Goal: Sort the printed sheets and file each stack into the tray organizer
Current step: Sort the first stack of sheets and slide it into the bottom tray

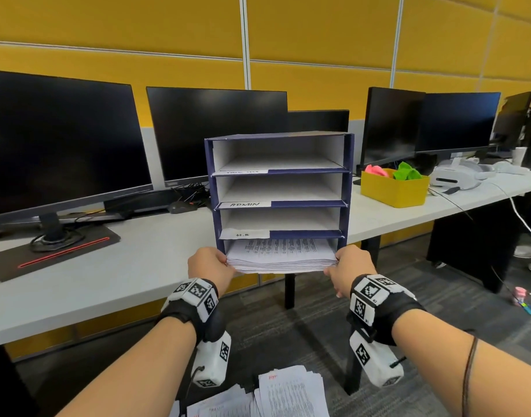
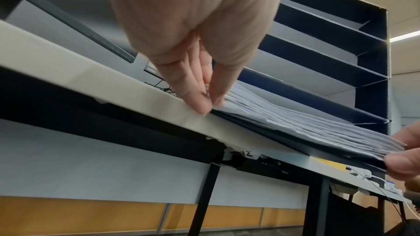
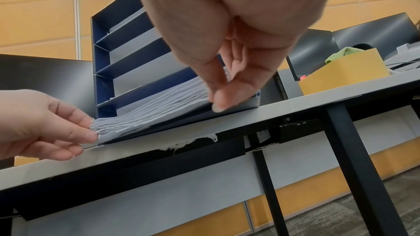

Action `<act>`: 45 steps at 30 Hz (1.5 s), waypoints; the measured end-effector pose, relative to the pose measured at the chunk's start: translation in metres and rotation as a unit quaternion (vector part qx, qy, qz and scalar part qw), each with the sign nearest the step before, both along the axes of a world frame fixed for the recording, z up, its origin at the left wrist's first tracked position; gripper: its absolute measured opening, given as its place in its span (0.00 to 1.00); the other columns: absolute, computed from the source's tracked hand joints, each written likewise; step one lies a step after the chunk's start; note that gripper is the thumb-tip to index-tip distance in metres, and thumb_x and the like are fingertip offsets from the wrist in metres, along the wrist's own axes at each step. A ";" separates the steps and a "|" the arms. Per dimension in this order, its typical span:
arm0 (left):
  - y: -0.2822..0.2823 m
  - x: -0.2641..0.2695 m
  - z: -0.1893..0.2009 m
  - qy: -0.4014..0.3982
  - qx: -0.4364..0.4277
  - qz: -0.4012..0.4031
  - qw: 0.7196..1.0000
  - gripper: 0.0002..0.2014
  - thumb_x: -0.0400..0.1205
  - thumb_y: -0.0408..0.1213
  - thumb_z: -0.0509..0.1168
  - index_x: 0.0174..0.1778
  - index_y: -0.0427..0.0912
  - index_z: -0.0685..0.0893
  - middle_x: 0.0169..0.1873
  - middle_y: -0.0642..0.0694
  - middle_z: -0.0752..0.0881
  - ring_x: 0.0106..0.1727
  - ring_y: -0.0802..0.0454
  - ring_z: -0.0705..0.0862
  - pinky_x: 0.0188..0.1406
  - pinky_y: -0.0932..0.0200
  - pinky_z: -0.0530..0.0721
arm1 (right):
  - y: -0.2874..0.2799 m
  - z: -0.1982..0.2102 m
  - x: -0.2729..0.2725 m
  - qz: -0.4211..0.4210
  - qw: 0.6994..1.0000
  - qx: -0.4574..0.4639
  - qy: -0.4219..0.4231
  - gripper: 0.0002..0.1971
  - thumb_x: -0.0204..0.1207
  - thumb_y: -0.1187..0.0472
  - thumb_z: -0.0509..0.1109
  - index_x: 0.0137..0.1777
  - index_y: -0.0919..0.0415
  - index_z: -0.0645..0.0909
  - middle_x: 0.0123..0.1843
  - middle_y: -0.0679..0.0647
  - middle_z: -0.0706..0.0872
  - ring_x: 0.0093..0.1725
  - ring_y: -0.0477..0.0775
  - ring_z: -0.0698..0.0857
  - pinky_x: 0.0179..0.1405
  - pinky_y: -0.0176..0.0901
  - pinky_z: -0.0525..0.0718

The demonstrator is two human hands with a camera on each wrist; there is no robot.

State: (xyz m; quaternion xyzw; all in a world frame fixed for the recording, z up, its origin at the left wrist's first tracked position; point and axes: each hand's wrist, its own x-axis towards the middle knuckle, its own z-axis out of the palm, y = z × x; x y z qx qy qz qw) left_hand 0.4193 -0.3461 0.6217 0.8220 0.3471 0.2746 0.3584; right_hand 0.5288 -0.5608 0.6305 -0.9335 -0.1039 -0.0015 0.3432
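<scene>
She stands at the desk (image 1: 113,266) with a thick stack of printed sheets (image 1: 280,254) partway into the bottom slot of the blue tray organizer (image 1: 348,182), its near edge still jutting past the front. Her left hand (image 1: 211,263) pinches the stack's left corner between thumb and fingers, and her right hand (image 1: 349,267) pinches the right corner likewise. The filing of this stack looks nearly done; the three shelves above sit empty, two labelled ADMIN and H.R. Next, I'd judge, comes an even push inward, then letting go and fetching from the loose sheets (image 1: 291,392) lying below her arms
</scene>
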 end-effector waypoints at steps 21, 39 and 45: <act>0.002 0.013 -0.005 0.110 0.120 -0.087 0.983 0.17 0.79 0.27 0.60 0.55 0.50 0.85 0.58 0.44 0.86 0.54 0.44 0.83 0.58 0.53 0.82 | 0.014 0.018 0.015 0.055 0.990 -0.011 0.133 0.13 0.81 0.66 0.57 0.50 0.75 0.80 0.12 0.51 0.79 0.09 0.47 0.73 0.14 0.33 0.73; -0.011 0.022 -0.003 0.106 0.028 -0.078 0.991 0.26 0.75 0.26 0.62 0.67 0.46 0.65 0.54 0.38 0.82 0.49 0.35 0.85 0.52 0.45 0.88 | -0.001 -0.001 0.008 0.082 0.976 0.121 0.163 0.33 0.82 0.69 0.55 0.84 0.61 0.45 0.37 0.60 0.87 0.19 0.51 0.75 0.15 0.37 0.75; -0.012 0.031 0.002 0.063 -0.044 -0.090 0.993 0.26 0.79 0.21 0.58 0.74 0.32 0.61 0.44 0.29 0.82 0.28 0.39 0.85 0.22 0.51 0.86 | -0.001 -0.001 0.006 0.110 0.964 0.143 0.193 0.36 0.80 0.71 0.53 0.84 0.59 0.40 0.40 0.61 0.87 0.14 0.49 0.73 0.11 0.32 0.71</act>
